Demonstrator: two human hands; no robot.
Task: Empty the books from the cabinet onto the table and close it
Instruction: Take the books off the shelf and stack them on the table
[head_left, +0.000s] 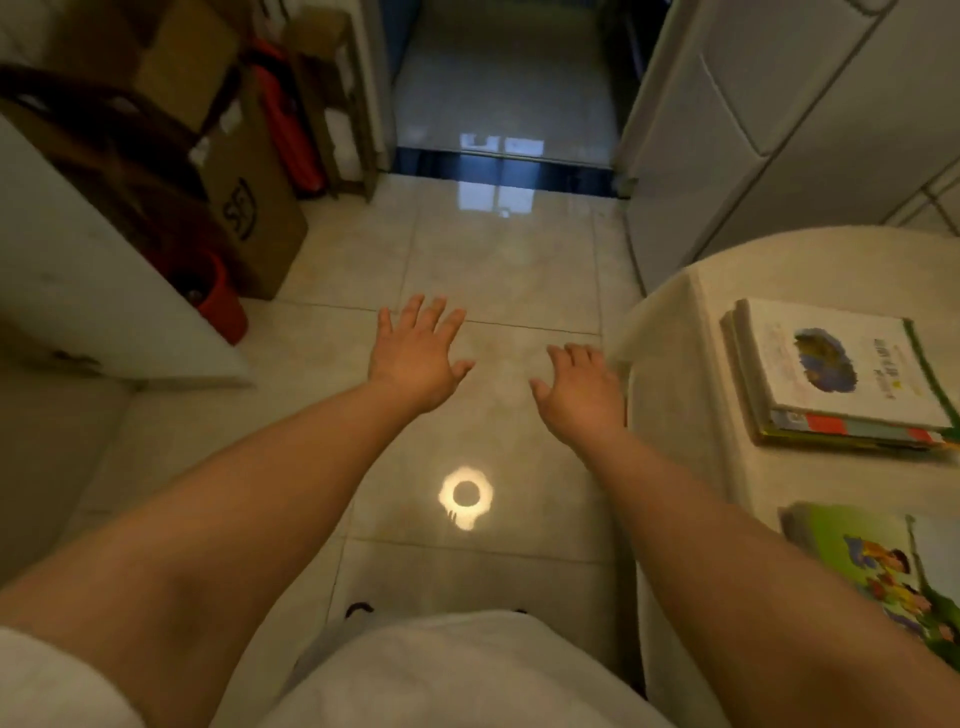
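Beside table (670, 364) edge, empty hands (582, 387)

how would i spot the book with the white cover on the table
Look to the round table with the cream cloth on the right. Near its far side sits a book stack; the white book tops it, bearing a blue-green picture, unlike the separate green book nearer you.

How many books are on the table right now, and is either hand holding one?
At least 4: a stack showing about three books at the table's far side, and a green book nearer, cut off by the frame. More may be hidden. Left hand and right hand hold nothing.
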